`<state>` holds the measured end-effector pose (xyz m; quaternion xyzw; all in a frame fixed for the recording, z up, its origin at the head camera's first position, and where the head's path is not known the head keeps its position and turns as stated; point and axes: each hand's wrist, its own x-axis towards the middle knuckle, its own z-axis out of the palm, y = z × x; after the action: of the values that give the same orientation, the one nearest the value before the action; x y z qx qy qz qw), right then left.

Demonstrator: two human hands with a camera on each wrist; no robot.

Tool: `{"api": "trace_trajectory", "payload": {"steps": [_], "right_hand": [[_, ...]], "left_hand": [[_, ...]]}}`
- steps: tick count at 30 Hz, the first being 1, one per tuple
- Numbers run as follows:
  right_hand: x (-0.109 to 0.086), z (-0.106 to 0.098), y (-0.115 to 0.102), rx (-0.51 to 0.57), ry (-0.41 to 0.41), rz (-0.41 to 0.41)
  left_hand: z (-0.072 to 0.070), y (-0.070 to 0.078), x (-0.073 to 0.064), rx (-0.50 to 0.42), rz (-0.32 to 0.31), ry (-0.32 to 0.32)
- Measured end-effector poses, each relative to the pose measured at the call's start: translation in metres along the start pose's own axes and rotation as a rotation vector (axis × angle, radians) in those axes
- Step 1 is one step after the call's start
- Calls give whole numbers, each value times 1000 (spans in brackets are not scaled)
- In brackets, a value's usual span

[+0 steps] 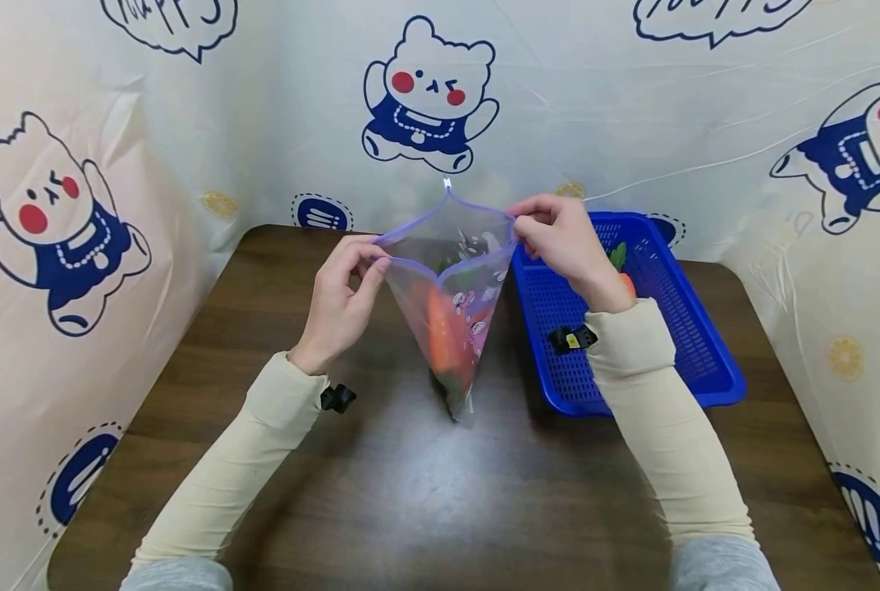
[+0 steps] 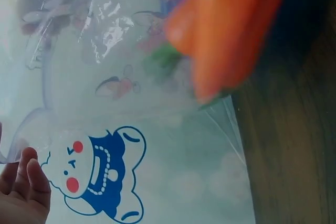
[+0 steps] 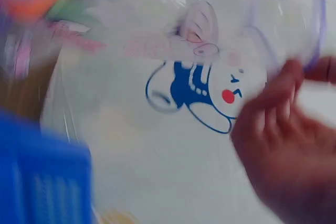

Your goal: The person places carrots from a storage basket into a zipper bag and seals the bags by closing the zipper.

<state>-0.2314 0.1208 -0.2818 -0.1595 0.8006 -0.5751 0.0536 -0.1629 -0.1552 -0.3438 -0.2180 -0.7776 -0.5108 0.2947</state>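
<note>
A clear zip bag point(image 1: 477, 283) with a purple rim hangs between my two hands, its mouth spread wide. My left hand point(image 1: 340, 300) pinches the rim on the left side. On the right side, the rim is pinched by my right hand point(image 1: 561, 246). Inside the bag are orange carrots point(image 1: 443, 332), pointing down, with something green near the top. The left wrist view shows the orange carrots point(image 2: 231, 30) blurred and close up. A white zip slider point(image 1: 447, 184) sits at the bag's far corner. Printed pink figures partly cover the contents.
A blue plastic basket point(image 1: 706, 373) stands on the right of the brown wooden table point(image 1: 410, 501), under my right forearm. Green leaves point(image 1: 618, 256) and an orange piece point(image 1: 628, 284) lie in it. A printed cloth point(image 1: 558, 98) with bear drawings surrounds the table.
</note>
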Motion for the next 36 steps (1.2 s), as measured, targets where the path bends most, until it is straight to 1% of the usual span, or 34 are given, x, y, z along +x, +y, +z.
{"api": "trace_trajectory", "payload": {"steps": [2, 4, 7, 13, 15, 19, 20, 22, 26, 27, 32, 36], "right_hand": [[0, -1, 1, -44, 0, 4], [0, -2, 3, -52, -10, 16], [1, -4, 9, -98, 15, 6], [2, -6, 15, -122, -8, -12], [2, -6, 17, -129, -16, -14], [3, -9, 22, -143, -22, -15], [3, -10, 24, -147, -20, -17], [3, -13, 26, -153, -15, -17], [3, -19, 31, -173, 3, -12], [3, -20, 32, -177, 11, -11], [5, -31, 37, -188, 84, 6], [7, -40, 42, -176, 158, 41]], "left_hand": [[0, -1, 0, 0, -4, 4], [0, -2, 0, 3, -9, 2], [1, -3, 0, 5, -23, -8], [2, -2, -1, 16, -70, -16], [2, 2, -1, 23, -93, -22], [1, 20, 2, 30, -119, -41], [1, 20, 2, 30, -123, -46], [2, 16, 1, 22, -117, -47], [4, -3, -2, 3, -106, -50], [5, -5, -2, -1, -101, -51], [6, -7, -3, -9, -78, -55], [7, -8, -3, -18, -68, -59]]}}
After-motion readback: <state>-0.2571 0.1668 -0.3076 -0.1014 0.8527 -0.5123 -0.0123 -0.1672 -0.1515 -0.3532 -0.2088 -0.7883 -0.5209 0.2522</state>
